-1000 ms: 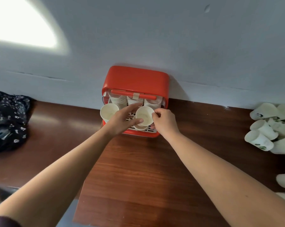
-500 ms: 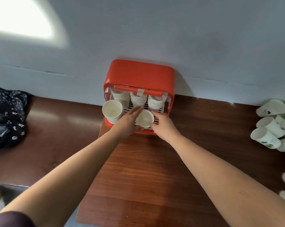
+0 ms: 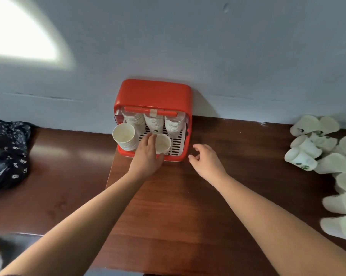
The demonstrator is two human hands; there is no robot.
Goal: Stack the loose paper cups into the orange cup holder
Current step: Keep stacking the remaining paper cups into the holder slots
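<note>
Right hand (image 3: 206,161) has let go of the paper cup (image 3: 164,143) since half a second ago and pulled back right, now clear of the orange cup holder (image 3: 154,94), fingers loosely curled, holding nothing. Left hand (image 3: 146,156) stays on the cup, fingers along its left side, thumb round its near side, so it holds it alone. The cup sits mouth-up on the holder's slatted tray (image 3: 178,145), front middle, right of the front-left stack (image 3: 125,136); looks placed, so the right hand is probably free to fetch another. Loose paper cups (image 3: 305,156) lie well apart at the table's (image 3: 178,206) right edge
</note>
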